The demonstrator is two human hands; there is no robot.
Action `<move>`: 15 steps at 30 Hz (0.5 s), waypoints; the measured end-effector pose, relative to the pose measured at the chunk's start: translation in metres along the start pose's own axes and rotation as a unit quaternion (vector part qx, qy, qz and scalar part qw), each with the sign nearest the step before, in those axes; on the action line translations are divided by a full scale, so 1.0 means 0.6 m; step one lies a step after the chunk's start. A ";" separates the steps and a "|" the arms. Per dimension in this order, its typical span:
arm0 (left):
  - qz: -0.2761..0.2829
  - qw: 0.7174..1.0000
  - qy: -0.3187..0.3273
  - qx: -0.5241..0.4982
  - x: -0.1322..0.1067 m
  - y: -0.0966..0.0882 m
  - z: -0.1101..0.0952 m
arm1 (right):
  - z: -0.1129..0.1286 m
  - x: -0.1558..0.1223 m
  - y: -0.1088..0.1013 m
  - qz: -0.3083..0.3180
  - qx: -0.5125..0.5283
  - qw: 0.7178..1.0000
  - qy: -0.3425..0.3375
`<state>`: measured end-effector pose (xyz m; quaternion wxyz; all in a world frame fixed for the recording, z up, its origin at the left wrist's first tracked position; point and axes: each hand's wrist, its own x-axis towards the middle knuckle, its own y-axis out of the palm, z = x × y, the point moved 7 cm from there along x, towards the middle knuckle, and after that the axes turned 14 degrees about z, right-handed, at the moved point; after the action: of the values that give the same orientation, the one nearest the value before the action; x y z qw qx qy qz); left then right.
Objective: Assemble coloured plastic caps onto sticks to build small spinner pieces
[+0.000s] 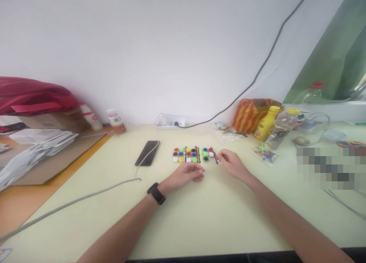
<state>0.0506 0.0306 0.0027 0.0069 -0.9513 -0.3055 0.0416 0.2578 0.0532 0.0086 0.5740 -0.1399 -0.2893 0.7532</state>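
Observation:
A grid of small coloured buttons (188, 154) lies on the pale yellow table (200, 217), split into blocks by thin coloured sticks (198, 154). My right hand (233, 164) rests at the right end of the rows, fingers pinched on a thin blue stick (216, 160) beside the last buttons. My left hand (187, 174), with a black watch on its wrist, lies just in front of the buttons, fingers curled loosely; what is in them, if anything, I cannot make out.
A black phone (147, 152) with a white cable lies left of the buttons. Power strip (171, 121) at the wall. Yellow bottle (266, 123), striped bag (249, 114) and small packets at right. Cardboard box, red bag (31, 95) and white bottles at left.

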 end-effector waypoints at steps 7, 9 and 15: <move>0.001 1.000 -0.003 -0.005 0.003 -0.002 0.006 | 0.027 -0.009 0.005 -0.002 -0.082 0.995 -0.057; 0.000 1.000 -0.003 -0.006 0.003 -0.001 0.007 | 0.033 -0.011 0.006 0.001 -0.087 0.994 -0.068; -0.008 1.000 0.018 0.017 -0.005 0.001 -0.007 | 0.038 -0.014 0.003 0.034 -0.040 0.998 -0.040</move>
<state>0.0486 0.0285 0.0072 0.0290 -0.9493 -0.3117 0.0293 0.2464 0.0385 0.0244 0.5297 -0.1429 -0.3371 0.7651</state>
